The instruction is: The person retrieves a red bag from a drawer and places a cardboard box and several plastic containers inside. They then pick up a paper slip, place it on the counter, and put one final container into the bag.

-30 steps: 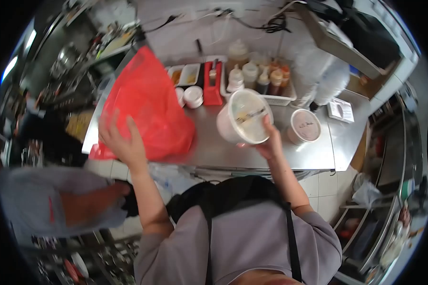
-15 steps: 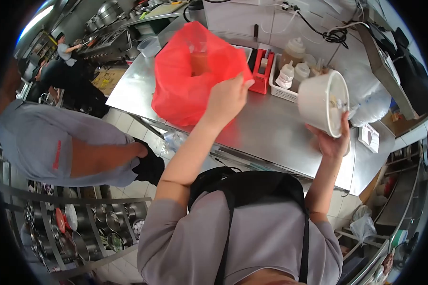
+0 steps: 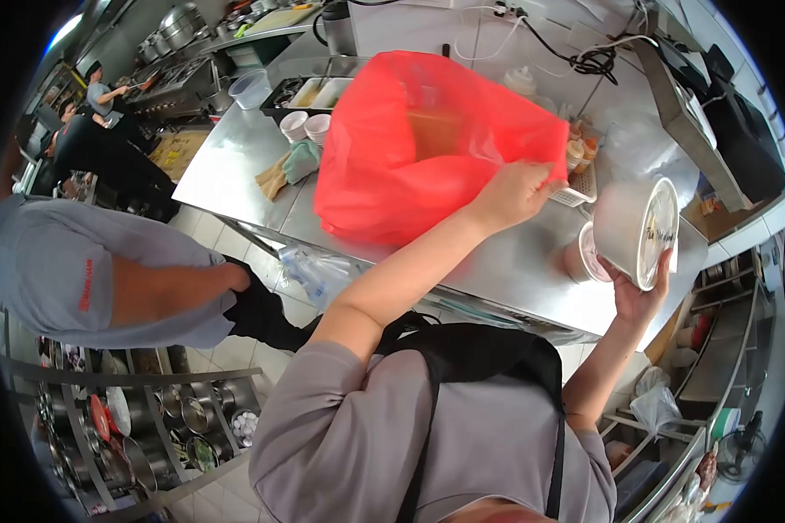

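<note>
In the right centre of the frame, the right hand (image 3: 644,301) is closed around the lower side of a white tub (image 3: 621,222), which tilts so that its round lid (image 3: 659,234) faces the right edge. The left hand (image 3: 522,190), right of the frame's centre, has its fingers closed on the edge of a red bag (image 3: 371,179), which fills the upper middle and rests on the steel counter (image 3: 515,288).

With the tub leaning like this, a level wrist and a palm underneath would suit it better, with a finger across the lid's rim to keep it seated. The bag's edge is best gathered in several fingers and drawn outward and up, since such thin film would probably tear under a hard pinch.

The bag is crinkled, glossy and half see-through; a brownish, squarish patch (what it is, I cannot tell) shows through its middle. The tub is smooth and matt, a round-walled, tapering shape, and its clear-looking lid carries dark handwriting. A smaller lidded container (image 3: 583,254) stands on the counter just behind it. Left of the bag sit ribbed white cups (image 3: 317,130) and a soft, rumpled green cloth (image 3: 303,160).
</note>
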### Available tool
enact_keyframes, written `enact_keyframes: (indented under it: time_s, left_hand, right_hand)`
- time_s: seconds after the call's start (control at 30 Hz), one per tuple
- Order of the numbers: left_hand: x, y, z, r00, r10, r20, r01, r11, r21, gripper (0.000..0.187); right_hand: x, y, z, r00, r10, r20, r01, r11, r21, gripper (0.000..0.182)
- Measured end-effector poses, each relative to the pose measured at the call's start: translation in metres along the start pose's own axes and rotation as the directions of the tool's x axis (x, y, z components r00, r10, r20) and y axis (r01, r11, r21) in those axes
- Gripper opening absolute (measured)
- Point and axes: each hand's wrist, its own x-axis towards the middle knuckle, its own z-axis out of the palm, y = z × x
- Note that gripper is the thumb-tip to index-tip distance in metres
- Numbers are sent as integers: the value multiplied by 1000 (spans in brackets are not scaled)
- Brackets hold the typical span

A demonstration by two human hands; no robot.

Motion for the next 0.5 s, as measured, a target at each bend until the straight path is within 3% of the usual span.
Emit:
enact_keyframes:
  time_s: [0.03, 0.1, 0.13, 0.17, 0.2, 0.27, 0.3, 0.33, 0.37, 0.43, 0.47, 0.5]
  left_hand:
    - [2, 7, 4, 1000, 4, 7, -4, 1000, -13, 21]
    - [7, 23, 11, 976, 21, 217, -25, 1000, 18, 25]
    - [8, 28, 12, 974, 26, 226, -27, 1000, 5, 25]
    - [6, 32, 10, 989, 35, 146, -64, 978, 201, 26]
    - [5, 36, 4, 996, 60, 65, -81, 917, 391, 28]
    - [10, 51, -35, 871, -261, 416, -114, 718, 687, 31]
    - [6, 42, -51, 785, -397, 476, -108, 668, 736, 29]
    - [4, 45, -64, 611, -635, 474, -36, 575, 817, 29]
    - [-4, 59, -70, 607, -631, 483, -46, 579, 814, 29]
    - [-28, 93, -73, 705, -611, 358, 286, 708, 646, 31]
    - [-41, 91, -65, 704, -608, 367, 278, 711, 646, 31]
    - [-60, 80, -53, 852, -265, 452, -23, 843, 537, 33]
  right_hand:
    - [2, -5, 1, 999, -43, -25, 42, 999, -16, 57]
    - [7, -16, 3, 993, -97, -63, 95, 995, -38, 57]
    - [9, -21, 5, 996, -66, 63, 65, 998, 17, 53]
    - [12, -27, 6, 981, -39, 188, 27, 997, 67, 49]
    - [15, -30, 10, 977, -47, 210, 30, 996, 83, 48]
    - [22, -34, 30, 984, -73, 159, 64, 996, 65, 48]
    - [26, -35, 42, 988, -98, 117, 92, 994, 53, 48]
    - [32, -34, 53, 988, -97, 122, 95, 995, 21, 48]
    - [38, -32, 64, 988, -94, 125, 96, 995, -10, 48]
    - [45, -21, 96, 975, -38, 219, 45, 999, -25, 48]
    - [42, -12, 119, 968, -45, 248, 78, 989, -127, 49]
    - [40, 2, 141, 985, -3, 173, 33, 985, -171, 48]
